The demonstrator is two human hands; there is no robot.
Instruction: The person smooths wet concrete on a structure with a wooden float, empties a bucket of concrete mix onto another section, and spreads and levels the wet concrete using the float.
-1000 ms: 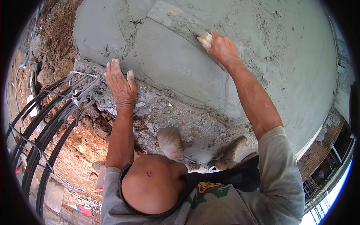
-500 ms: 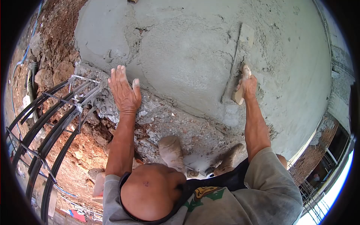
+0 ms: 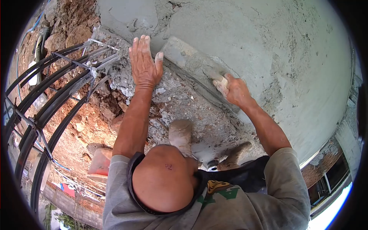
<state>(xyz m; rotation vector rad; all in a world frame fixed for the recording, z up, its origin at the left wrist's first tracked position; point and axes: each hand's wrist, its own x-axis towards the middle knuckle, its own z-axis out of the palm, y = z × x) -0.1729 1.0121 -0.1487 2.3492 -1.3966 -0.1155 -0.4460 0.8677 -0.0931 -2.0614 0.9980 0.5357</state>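
My right hand [image 3: 234, 91] grips the handle of a long, flat plastering float [image 3: 188, 54] smeared with grey mortar. Its blade lies slantwise against the wet mortar surface [image 3: 230, 34], along that surface's lower edge, with the far end close to my left hand. Flat and with fingers stretched out, my left hand [image 3: 145, 65] rests on the rough concrete edge [image 3: 126, 71] and holds nothing. Grey smears mark the fingertips of my left hand.
Dark steel rebar [image 3: 46, 111] tied in a cage juts out at the left, its ends close to my left forearm. Reddish broken earth [image 3: 82, 27] lies beyond it. Mud-covered boots [image 3: 181, 134] stand below the edge. A reddish container [image 3: 100, 163] sits at lower left.
My right hand has swung the float from upright at the right to a slant along the lower mortar edge, leftward towards my left hand. The whole view has shifted slightly; my left hand stays by the rebar.
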